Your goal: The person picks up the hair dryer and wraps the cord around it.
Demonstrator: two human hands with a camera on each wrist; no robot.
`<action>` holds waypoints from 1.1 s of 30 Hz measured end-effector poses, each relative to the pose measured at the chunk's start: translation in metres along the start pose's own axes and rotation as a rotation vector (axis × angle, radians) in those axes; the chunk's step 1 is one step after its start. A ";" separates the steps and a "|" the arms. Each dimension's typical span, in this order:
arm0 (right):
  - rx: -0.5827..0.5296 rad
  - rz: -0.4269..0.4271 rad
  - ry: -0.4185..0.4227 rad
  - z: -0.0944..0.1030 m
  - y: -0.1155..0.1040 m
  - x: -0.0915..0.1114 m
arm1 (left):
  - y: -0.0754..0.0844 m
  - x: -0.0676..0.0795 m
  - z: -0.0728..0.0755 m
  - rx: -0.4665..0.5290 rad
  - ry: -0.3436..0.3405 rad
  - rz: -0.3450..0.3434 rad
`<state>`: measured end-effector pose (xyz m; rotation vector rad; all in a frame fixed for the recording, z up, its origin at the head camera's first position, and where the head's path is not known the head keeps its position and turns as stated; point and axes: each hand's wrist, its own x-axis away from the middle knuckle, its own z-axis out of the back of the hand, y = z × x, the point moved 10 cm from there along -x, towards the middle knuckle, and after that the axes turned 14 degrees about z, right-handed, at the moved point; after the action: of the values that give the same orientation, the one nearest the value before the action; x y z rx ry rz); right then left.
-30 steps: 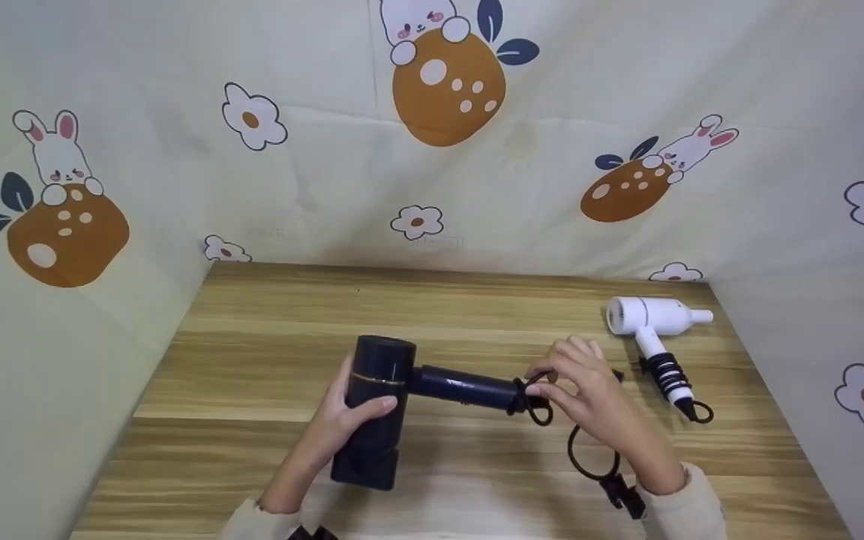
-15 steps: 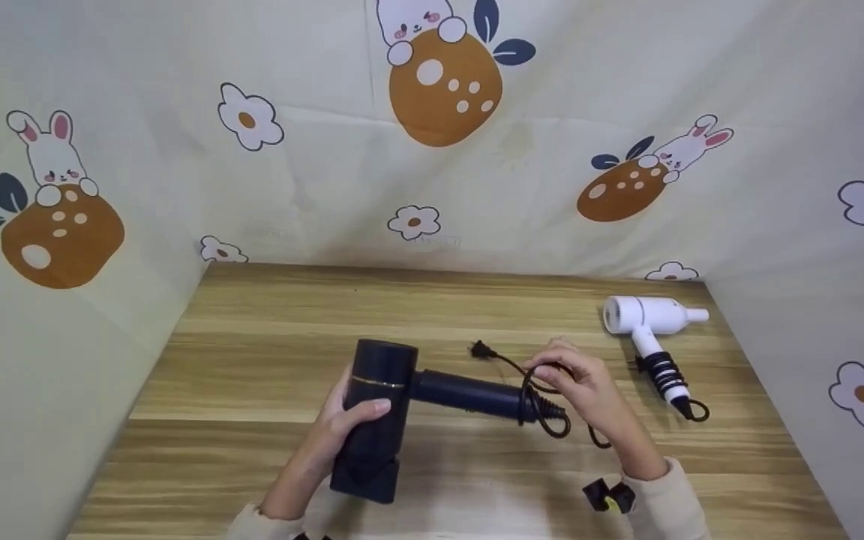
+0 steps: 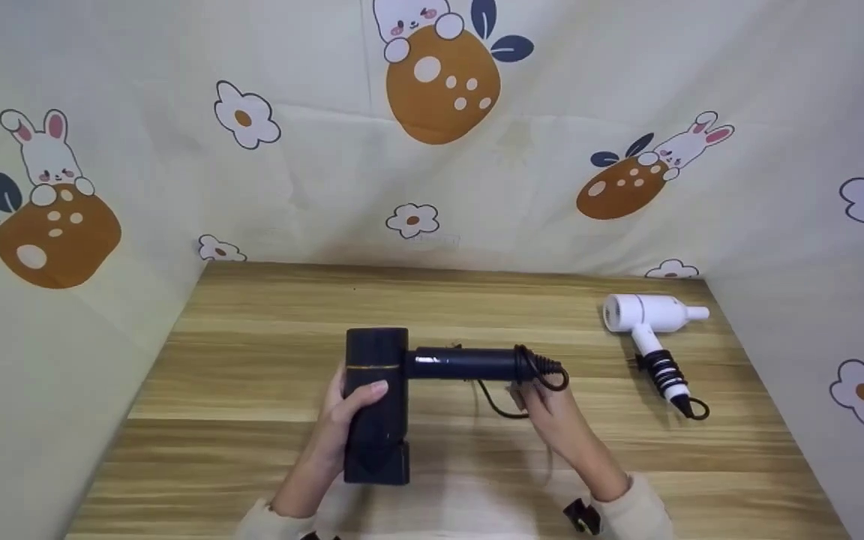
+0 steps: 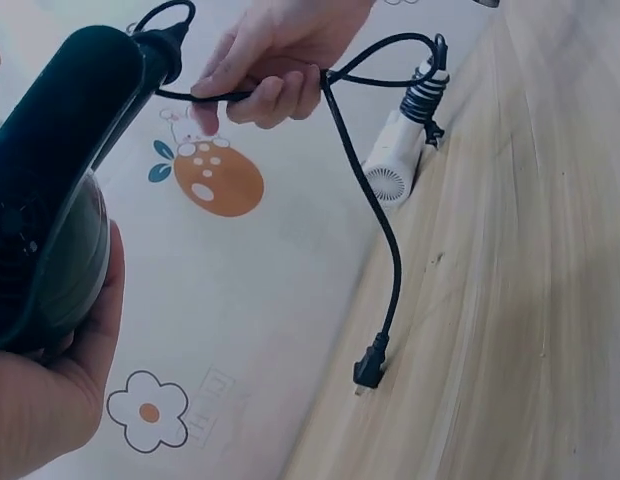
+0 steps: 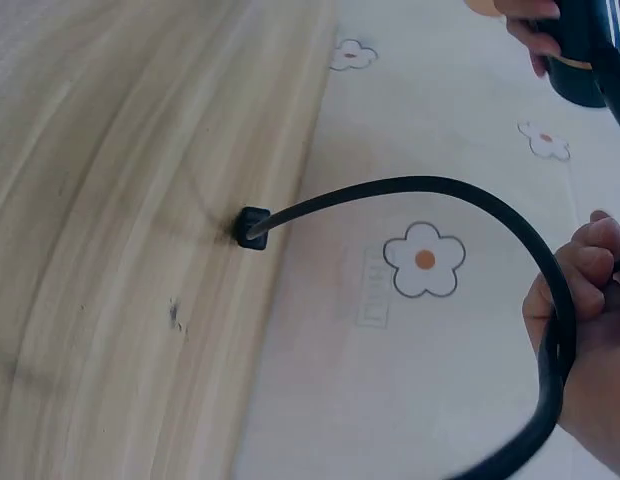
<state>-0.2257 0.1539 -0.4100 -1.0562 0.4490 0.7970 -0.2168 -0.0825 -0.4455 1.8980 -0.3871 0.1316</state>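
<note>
While fingers [image 5: 531,38] grip black dryer [image 3: 376,424], lettering [image 3: 427,360] illegible

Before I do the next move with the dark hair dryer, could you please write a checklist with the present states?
1. Left hand grips the dark hair dryer: ok.
2. Right hand holds its cord: ok.
3. Cord fully wound on the handle: not ok, a length hangs loose.
4. Plug off the table: cannot tell whether it touches.
5. White hair dryer apart from both hands: ok.
</note>
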 end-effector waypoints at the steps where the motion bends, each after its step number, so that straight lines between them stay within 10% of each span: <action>1: 0.028 0.032 -0.010 -0.003 -0.003 0.000 | 0.001 -0.001 0.001 0.000 0.012 -0.003; 15: 0.360 0.217 -0.221 -0.029 -0.039 0.008 | 0.001 -0.004 0.015 0.004 0.207 0.020; 33: 0.544 0.425 -0.232 0.002 -0.069 -0.005 | -0.004 -0.009 0.027 -0.060 0.300 0.031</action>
<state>-0.1762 0.1360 -0.3651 -0.3570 0.6560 1.0799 -0.2268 -0.1048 -0.4612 1.7796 -0.2133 0.4152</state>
